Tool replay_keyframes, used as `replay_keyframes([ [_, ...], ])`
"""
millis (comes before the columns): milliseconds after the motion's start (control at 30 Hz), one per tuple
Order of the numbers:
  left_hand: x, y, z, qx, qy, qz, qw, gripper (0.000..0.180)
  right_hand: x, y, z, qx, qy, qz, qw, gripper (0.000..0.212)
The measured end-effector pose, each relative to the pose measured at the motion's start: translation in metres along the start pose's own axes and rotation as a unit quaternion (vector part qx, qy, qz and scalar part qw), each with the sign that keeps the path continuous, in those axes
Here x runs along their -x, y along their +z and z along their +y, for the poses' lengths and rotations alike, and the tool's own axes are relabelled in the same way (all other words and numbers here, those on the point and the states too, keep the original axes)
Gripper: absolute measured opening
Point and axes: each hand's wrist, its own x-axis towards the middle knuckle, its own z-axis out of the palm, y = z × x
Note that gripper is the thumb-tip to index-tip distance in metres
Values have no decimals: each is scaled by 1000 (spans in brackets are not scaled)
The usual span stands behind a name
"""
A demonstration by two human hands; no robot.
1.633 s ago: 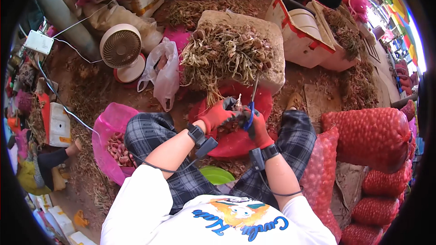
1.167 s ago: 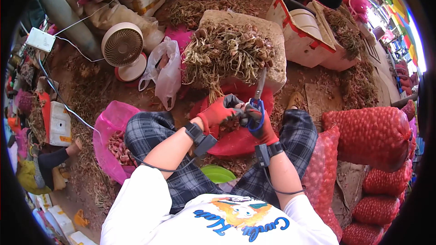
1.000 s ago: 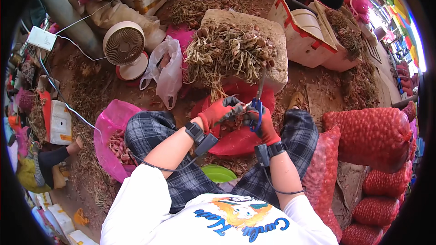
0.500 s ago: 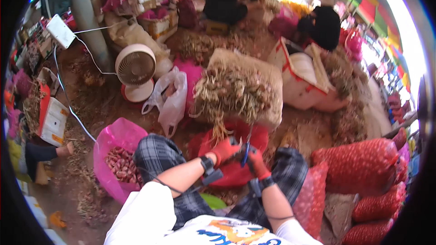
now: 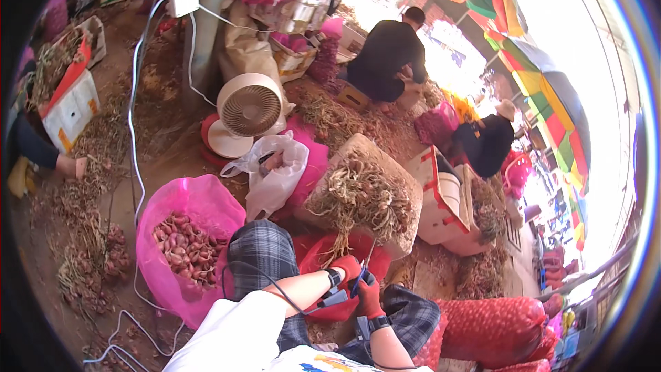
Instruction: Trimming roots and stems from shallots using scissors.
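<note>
In front of me, my left hand (image 5: 350,269) wears a red glove and is closed at the lower end of some dry shallot stalks (image 5: 341,244); what lies inside the fist is hidden. My right hand (image 5: 370,299), also gloved in red, grips scissors (image 5: 357,281) by their blue handles, with the blades pointing up and away. Both hands are close together above a red plastic bag or tub (image 5: 318,249) between my knees. Just beyond, a heap of dried shallots with stalks (image 5: 365,189) lies on a pale foam block (image 5: 403,215).
To my left stands a pink mesh bag (image 5: 155,227) of loose shallots (image 5: 184,244). A fan (image 5: 249,105), a white plastic bag (image 5: 279,179) and cables (image 5: 134,165) lie beyond. Full red sacks (image 5: 492,331) are on my right, near a foam box (image 5: 430,200). Two people crouch farther off.
My view has tilted and turned, so the scene sits rotated and the hands appear lower. Both hands remain close together, with the scissors still in the right one.
</note>
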Motion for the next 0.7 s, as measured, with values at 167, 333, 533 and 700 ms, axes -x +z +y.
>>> replay_keyframes([
  [167,4,6,-4,8,-39,-74,996,39,5,-6,1,101,25,-39,994,19],
  [333,12,-1,4,-75,0,-79,994,38,10,-4,10,46,35,-36,998,15],
  [533,10,-8,-9,15,13,-47,999,48,11,-1,14,-71,1,-39,997,26],
  [700,-3,-13,-23,33,-49,-45,997,52,5,-5,13,55,43,59,996,22],
])
